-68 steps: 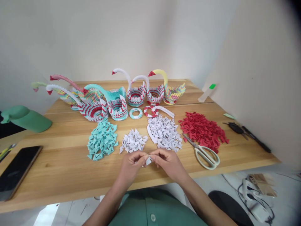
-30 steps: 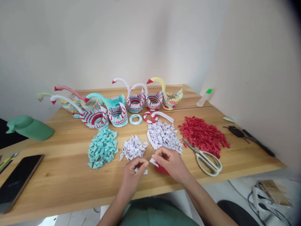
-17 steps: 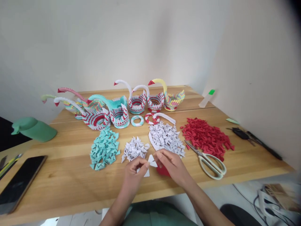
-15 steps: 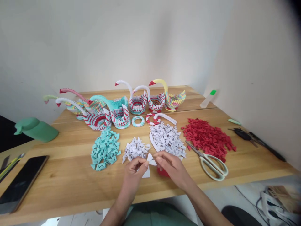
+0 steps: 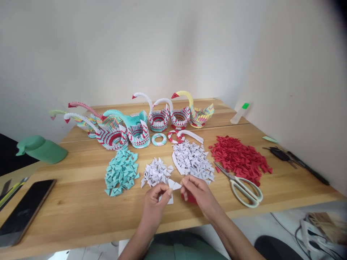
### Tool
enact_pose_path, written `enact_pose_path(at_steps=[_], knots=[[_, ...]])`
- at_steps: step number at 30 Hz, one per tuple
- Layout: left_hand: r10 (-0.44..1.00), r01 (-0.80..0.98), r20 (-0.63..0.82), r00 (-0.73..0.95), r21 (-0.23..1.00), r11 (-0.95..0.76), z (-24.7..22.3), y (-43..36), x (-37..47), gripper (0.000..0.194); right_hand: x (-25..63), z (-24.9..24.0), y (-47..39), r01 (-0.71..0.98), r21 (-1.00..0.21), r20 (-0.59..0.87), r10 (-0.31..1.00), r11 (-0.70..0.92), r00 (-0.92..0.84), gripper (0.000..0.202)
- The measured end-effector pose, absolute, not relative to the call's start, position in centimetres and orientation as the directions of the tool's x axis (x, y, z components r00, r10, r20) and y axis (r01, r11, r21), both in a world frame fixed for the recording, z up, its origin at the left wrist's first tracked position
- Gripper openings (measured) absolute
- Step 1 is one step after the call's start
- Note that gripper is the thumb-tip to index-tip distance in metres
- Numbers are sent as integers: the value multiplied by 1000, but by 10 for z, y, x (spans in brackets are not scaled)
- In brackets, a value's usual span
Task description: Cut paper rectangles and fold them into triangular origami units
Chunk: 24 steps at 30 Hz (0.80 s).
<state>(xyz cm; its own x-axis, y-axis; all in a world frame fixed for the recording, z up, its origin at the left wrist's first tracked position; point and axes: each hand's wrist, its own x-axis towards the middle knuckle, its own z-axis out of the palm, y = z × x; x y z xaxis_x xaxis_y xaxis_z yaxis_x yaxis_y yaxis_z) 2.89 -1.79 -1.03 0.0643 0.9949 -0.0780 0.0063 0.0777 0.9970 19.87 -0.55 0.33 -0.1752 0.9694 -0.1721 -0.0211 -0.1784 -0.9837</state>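
Observation:
A small white folded paper piece (image 5: 174, 184) is pinched between the thumb and fingers of my left hand (image 5: 156, 200). My right hand (image 5: 199, 193) closes its fingertips at the pointed right end of that piece. Flat on the table under my left hand lies a white paper slip (image 5: 170, 199), partly covered. Something red (image 5: 192, 199) shows beneath my right hand, mostly hidden. Just beyond my hands are a small heap of white paper triangles (image 5: 156, 170) and a larger white heap (image 5: 195, 160).
Turquoise triangles (image 5: 121, 173) are heaped to the left, red triangles (image 5: 240, 159) to the right beside scissors (image 5: 248, 191). Behind stand several paper swans (image 5: 159, 119) and two paper rings (image 5: 158, 139). A phone (image 5: 25, 209) and green bottle-like object (image 5: 42, 148) lie left.
The white paper piece has turned, so its point now faces right toward my right fingertips. My right hand has shifted slightly, and my left hand keeps its pinch.

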Motion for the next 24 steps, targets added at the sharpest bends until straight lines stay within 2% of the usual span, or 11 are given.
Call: enact_pose_path(at_steps=[2, 6, 8, 11, 15, 21, 24], knots=[[995, 2, -77, 67, 997, 77, -12, -19, 28, 25, 200, 8, -4, 20, -990, -138, 980, -137, -141, 35], [994, 39, -44, 101, 998, 40, -14, -20, 31, 23, 189, 16, -4, 207, -978, -51, 977, -7, -205, 20], [993, 67, -5, 119, 998, -3, -14, -20, 32, 22, 182, 16, -4, 260, -965, -22, 982, 29, -190, 24], [992, 112, 44, 121, 992, -57, -12, -21, 31, 22, 176, 15, -1, 256, -964, 23, 984, 69, -179, 39], [997, 113, 63, 54, 991, -69, -10, -20, 25, 22, 184, 16, 3, 181, -978, 72, 985, 100, -155, 39], [995, 122, 101, 20, 987, -103, -12, -16, 20, 21, 193, 7, -5, 224, -970, 48, 975, 97, -215, 22], [998, 68, 13, 69, 998, -17, -12, -13, 18, 21, 194, 4, -9, 301, -932, 154, 971, 203, -181, 13]])
